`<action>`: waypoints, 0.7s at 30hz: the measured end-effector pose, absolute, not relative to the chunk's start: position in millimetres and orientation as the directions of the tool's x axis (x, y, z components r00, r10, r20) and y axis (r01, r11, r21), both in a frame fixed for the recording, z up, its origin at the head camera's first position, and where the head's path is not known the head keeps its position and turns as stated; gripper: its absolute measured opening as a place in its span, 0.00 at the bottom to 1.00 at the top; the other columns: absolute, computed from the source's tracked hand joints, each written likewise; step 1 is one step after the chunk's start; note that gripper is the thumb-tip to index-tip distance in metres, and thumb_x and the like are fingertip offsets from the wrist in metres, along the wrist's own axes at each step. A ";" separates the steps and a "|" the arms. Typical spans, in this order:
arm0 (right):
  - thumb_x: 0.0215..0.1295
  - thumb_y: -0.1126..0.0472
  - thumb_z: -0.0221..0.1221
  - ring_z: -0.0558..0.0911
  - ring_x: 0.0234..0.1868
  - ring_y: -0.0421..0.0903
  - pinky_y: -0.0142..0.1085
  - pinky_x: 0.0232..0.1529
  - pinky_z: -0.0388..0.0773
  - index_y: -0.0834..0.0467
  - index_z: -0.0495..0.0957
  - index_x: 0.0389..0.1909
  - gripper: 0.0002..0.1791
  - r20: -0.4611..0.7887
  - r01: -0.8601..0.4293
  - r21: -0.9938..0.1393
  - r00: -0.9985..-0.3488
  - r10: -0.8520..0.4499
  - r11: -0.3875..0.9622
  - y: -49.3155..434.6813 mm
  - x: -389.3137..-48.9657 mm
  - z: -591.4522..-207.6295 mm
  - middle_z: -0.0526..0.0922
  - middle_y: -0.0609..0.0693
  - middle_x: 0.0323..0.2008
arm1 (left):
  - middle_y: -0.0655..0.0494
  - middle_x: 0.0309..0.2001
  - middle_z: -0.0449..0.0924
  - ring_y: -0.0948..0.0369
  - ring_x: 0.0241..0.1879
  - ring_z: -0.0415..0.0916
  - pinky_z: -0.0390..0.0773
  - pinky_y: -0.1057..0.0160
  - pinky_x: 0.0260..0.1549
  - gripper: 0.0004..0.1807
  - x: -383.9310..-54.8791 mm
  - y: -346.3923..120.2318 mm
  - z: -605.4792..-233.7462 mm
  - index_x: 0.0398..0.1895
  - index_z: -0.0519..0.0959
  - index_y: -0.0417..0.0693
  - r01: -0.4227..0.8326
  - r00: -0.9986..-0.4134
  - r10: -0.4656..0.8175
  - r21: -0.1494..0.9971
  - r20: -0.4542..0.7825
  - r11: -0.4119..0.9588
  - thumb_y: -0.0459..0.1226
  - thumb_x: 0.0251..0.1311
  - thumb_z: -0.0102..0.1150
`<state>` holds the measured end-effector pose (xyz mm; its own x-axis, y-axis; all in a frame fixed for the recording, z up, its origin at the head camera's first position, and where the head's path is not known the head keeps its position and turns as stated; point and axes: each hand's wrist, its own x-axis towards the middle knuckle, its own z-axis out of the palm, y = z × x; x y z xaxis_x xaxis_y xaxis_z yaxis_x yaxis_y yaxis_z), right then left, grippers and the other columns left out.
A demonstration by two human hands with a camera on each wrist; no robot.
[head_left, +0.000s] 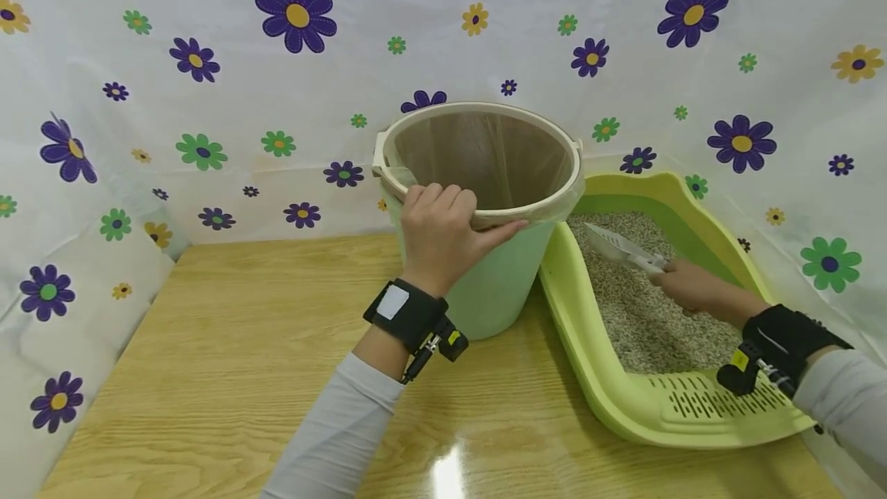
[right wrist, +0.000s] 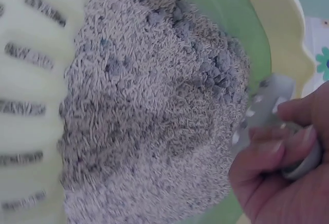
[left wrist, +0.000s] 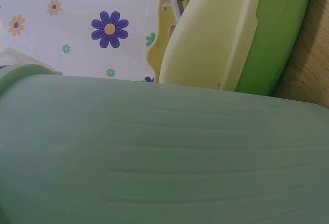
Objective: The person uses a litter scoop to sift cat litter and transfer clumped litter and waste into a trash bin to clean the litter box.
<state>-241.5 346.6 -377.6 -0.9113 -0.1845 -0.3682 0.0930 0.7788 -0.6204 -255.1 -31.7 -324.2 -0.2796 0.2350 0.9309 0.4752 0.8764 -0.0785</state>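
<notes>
My left hand point(head_left: 443, 237) grips the front rim of a pale green trash can point(head_left: 495, 283), fingers curled over the edge and thumb along the outside. A clear plastic liner point(head_left: 478, 149) lines the can under its cream ring. In my right hand point(head_left: 700, 287) is the handle of a grey-white slotted litter scoop point(head_left: 613, 243), held above the litter box point(head_left: 578, 329). Granular cat litter point(head_left: 644, 329) covers the box's floor. Greyish clumps point(right wrist: 216, 75) lie in the litter near the green wall in the right wrist view. The trash can's side fills most of the left wrist view.
The litter box stands to the right of the trash can, with a slotted ledge point(head_left: 714, 399) at its near end. Both stand on a wood-grain table point(head_left: 242, 376). A flower-patterned sheet point(head_left: 346, 83) hangs behind and along both sides.
</notes>
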 end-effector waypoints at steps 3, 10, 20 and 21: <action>0.81 0.59 0.40 0.56 0.15 0.37 0.34 0.24 0.65 0.60 0.66 0.32 0.16 -0.386 0.156 -0.684 -0.906 -0.171 0.713 347.6 -242.3 -380.0 0.57 0.41 0.14 | 0.57 0.12 0.65 0.57 0.18 0.68 0.68 0.57 0.30 0.40 -255.5 -30.0 -324.0 0.10 0.63 0.51 0.477 -0.271 0.233 -0.080 0.934 0.875 0.71 0.43 0.71; 0.83 0.56 0.37 0.58 0.17 0.37 0.36 0.23 0.64 0.59 0.65 0.32 0.17 -0.313 0.125 -0.658 -0.942 -0.119 0.743 345.3 -241.9 -382.9 0.59 0.43 0.18 | 0.57 0.12 0.65 0.56 0.17 0.67 0.68 0.58 0.30 0.40 -257.8 -28.1 -324.2 0.10 0.63 0.51 0.467 -0.265 0.227 -0.081 0.937 0.881 0.71 0.43 0.71; 0.81 0.56 0.34 0.62 0.17 0.41 0.37 0.21 0.65 0.73 0.66 0.47 0.22 -0.136 -0.035 -0.483 -0.984 -0.114 0.875 347.7 -246.7 -359.4 0.63 0.48 0.20 | 0.57 0.12 0.65 0.56 0.17 0.66 0.69 0.57 0.30 0.40 -258.3 -27.9 -323.3 0.10 0.63 0.50 0.468 -0.271 0.227 -0.078 0.936 0.880 0.71 0.43 0.71; 0.80 0.56 0.35 0.64 0.18 0.42 0.37 0.21 0.65 0.75 0.65 0.52 0.23 -0.124 -0.037 -0.479 -0.986 -0.110 0.877 347.1 -247.9 -351.7 0.64 0.49 0.21 | 0.57 0.12 0.65 0.56 0.17 0.66 0.69 0.57 0.30 0.40 -258.5 -28.0 -323.5 0.10 0.63 0.50 0.468 -0.273 0.228 -0.078 0.934 0.880 0.71 0.43 0.71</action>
<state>-247.9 347.1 -351.7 -0.9862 -0.1098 -0.1241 -0.0373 0.8769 -0.4791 -258.5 -28.0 -323.5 -0.2735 0.2281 0.9344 0.4682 0.8802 -0.0779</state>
